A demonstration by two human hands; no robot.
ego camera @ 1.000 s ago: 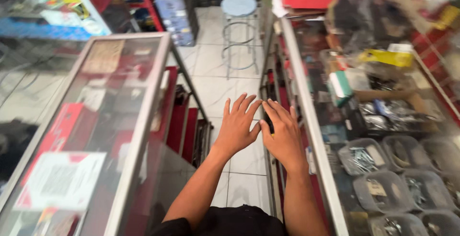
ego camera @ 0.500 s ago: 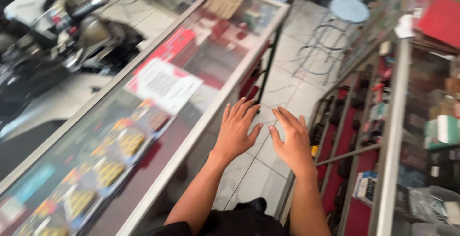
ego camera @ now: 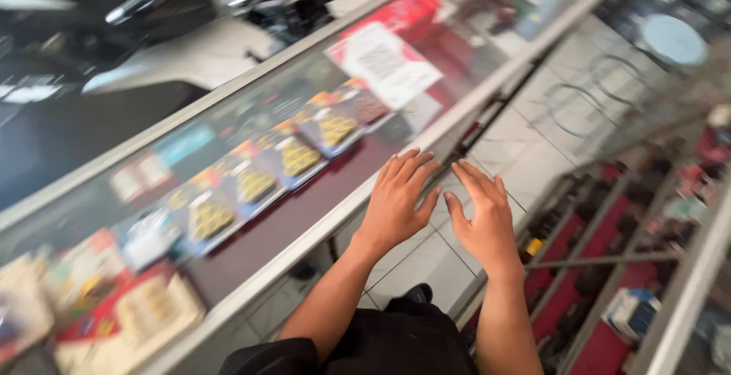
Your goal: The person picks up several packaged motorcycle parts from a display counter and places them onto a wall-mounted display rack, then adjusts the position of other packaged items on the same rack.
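Both hands empty, palms down, fingers spread flat; no grip on anything. Left hand (ego camera: pixel 400 204) hovers at the aluminium edge of the glass display case (ego camera: pixel 320 226), fingertips just over its frame. Right hand (ego camera: pixel 483 223) sits at 3 o'clock of the left, thumbs near but apart, over the tiled floor (ego camera: pixel 525 154).

Change over the last second: view has swung from the right-hand case and its shelves (ego camera: pixel 609 268) toward the left case, which now fills 9 to 12 o'clock. Hands kept the same open pose.

Packaged goods (ego camera: pixel 255 185) under the glass; round stool (ego camera: pixel 674 40) at 1 o'clock. Motion blur heavy.
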